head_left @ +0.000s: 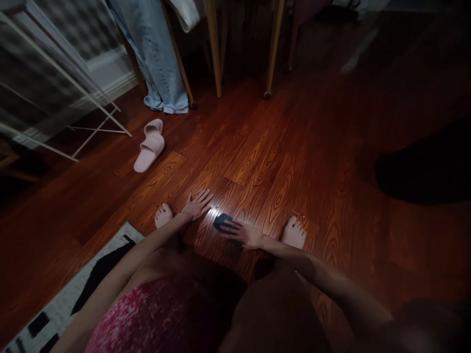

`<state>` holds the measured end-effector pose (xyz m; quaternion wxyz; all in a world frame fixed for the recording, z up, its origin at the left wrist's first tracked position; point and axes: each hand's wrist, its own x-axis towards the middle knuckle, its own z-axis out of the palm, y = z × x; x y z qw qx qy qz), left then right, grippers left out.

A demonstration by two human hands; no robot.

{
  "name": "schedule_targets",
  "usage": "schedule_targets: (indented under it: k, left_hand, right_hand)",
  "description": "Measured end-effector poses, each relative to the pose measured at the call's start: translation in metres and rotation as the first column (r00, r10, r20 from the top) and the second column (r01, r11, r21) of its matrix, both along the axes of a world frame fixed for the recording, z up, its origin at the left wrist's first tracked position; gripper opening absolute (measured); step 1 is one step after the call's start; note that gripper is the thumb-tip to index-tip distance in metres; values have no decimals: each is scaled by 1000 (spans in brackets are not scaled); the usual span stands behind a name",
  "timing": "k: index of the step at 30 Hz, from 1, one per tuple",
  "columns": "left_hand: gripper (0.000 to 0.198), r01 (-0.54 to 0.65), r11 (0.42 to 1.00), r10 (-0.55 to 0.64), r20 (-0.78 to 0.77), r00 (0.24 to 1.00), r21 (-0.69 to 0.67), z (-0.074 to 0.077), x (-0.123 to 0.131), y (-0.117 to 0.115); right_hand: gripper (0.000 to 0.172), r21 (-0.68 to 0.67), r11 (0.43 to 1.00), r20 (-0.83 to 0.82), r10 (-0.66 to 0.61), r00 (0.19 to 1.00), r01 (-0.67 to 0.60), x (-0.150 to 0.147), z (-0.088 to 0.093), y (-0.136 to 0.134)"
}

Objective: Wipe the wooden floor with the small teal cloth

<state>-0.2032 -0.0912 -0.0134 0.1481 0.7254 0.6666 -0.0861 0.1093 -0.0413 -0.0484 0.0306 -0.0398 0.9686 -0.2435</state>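
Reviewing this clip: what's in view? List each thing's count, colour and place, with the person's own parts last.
Glossy wooden floor: one, reddish-brown, throughout
Dark cloth-like piece: one, teal, lower centre
Open-toed slippers: apparently two, pale pink, left
Denim jeans: one, light blue, hanging upper left
Thin-barred rack: one, white, upper left
Slender wooden legs: several, light brown, top centre
Patterned rug: one, pale grey and black, lower left
Rounded shape: one, black, right edge, unidentifiable
Speckled garment: one, pink, bottom
Feet: two, bare, either side
Left hand: one, bare, left of the cloth-like piece
Right hand: one, bare, on it
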Motion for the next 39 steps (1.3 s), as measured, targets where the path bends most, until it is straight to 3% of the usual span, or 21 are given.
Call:
schedule_targets:
  k: [1,3,5,7,9,11,13,14,16,19,22,27,30,32,34,36,37,39]
  left_hand:
    - [58,0,1000,0,3,1000,-3,0,0,0]
    - [58,3,1000,-2,11,1000,-9,0,0,1]
    - [58,5,1000,-4,19,1000,-10,0,0,1]
    - [58,3,1000,-3,19,1000,-4,0,0,1]
    - [59,0,1000,-1,16,1000,6,0,1,0]
    - [58,-4,1000,4,9,1000,3,0,2,0]
    - [58,-5,1000,5,5,1000,-9,0,2,0]
    - [58,-4,1000,4,6,1000,-12,1,1,0]
    - [59,-1,1000,1,9,1000,-10,2,1,0]
    - [58,-5,1000,5,12,1000,-2,2,1,0]
    - [58,-6,1000,6,12,1000,-4,1,2,0]
    - [58,-14,1000,13,22,1000,17,-1,4,0]
    - [58,-18,1000,18,36,999,8,-1,4,0]
    - [58,-23,1000,24,42,999,-5,-2,4,0]
    - [59,-27,1000,27,42,999,-3,-2,4,0]
    - [59,-24,1000,23,39,999,6,-3,5,0]
    - [59,-22,1000,22,36,999,10,-3,5,-1]
    - [59,-18,1000,17,27,999,17,-3,6,-1]
  right_hand:
    - [88,-16,995,-8,95,995,-95,-6,-1,-3]
    - [86,-13,988,6,151,989,-151,-15,-1,-4]
    - [88,19,998,41,55,998,-56,-17,1,2]
    - [93,62,985,50,-163,985,160,-13,3,14]
    - [96,99,893,17,-442,897,438,-2,4,27]
    - [97,122,738,-24,-666,745,663,9,5,34]
    - [99,133,628,-42,-769,638,767,18,5,34]
    - [99,136,619,-38,-777,628,774,20,5,32]
    - [99,133,700,-9,-707,707,702,20,6,24]
    - [97,86,903,65,-426,902,421,10,11,13]
    - [95,32,977,115,-214,970,212,-1,16,10]
    - [103,44,979,140,-201,970,197,-5,18,14]
    - [103,67,944,101,-328,939,322,0,14,17]
    - [101,95,856,40,-514,857,509,6,9,21]
    - [98,123,709,-37,-696,717,695,12,5,25]
    - [95,137,600,-94,-784,614,788,17,3,26]
    - [95,143,603,-101,-780,618,784,19,2,25]
    - [97,151,730,-59,-666,744,666,19,3,20]
